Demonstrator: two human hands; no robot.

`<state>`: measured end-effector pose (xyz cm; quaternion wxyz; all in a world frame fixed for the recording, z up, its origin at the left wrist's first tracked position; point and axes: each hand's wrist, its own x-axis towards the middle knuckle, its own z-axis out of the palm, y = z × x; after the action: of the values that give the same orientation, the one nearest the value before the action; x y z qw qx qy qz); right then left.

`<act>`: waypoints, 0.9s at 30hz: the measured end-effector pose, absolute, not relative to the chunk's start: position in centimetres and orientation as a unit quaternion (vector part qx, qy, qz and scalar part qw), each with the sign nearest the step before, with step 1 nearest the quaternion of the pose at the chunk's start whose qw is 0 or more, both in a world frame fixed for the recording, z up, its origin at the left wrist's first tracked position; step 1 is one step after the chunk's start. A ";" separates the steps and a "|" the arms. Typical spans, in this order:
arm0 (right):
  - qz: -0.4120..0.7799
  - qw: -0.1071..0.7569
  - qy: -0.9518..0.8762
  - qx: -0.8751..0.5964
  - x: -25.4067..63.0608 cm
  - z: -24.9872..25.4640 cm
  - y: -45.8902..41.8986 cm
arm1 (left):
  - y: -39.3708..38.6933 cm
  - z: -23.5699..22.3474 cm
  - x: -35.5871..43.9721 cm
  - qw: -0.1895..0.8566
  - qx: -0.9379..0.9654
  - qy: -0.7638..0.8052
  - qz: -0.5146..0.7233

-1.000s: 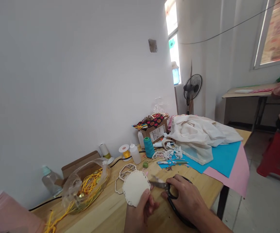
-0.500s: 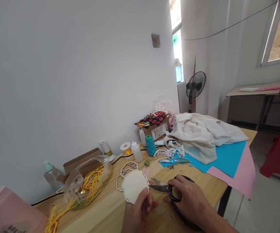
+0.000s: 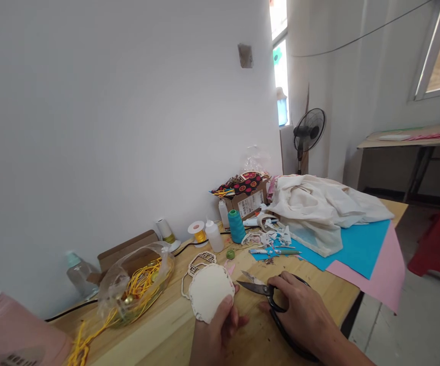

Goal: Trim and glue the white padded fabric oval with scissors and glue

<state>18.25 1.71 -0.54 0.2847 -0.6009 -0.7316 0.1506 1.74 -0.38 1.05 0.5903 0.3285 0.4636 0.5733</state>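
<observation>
My left hand pinches the lower right edge of a round cream-white piece with a scalloped rim, thumb on its face. Black-handled scissors are in my right hand, fingers wrapped round the handles. Their blades stand a little apart and point left. The tips are just right of the round piece, not touching it. Behind that piece lies a thin wooden cut-out frame, partly covered. A small pink scrap shows beside it.
A bag of yellow cords and a pink container stand at left. At the back are a glue bottle, a teal thread cone and paper scraps. White cloth covers blue paper at right.
The scissors have drawn slightly right, away from the round piece's edge, opening a small gap. My left hand still holds the piece. The view has shifted a little.
</observation>
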 end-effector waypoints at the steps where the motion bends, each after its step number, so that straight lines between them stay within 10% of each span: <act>1: 0.150 0.289 -0.730 -0.601 18.3 -0.5 1.6 | -0.3 1.0 1.6 0.589 0.331 0.463 0.574; 27: 0.154 0.274 -0.741 -0.593 18.2 -0.8 1.7 | -0.3 0.3 1.8 0.588 0.343 0.450 0.578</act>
<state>18.19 1.71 -0.78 0.2737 -0.5931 -0.7413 0.1540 1.79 -0.25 0.33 0.5881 0.3430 0.4502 0.5778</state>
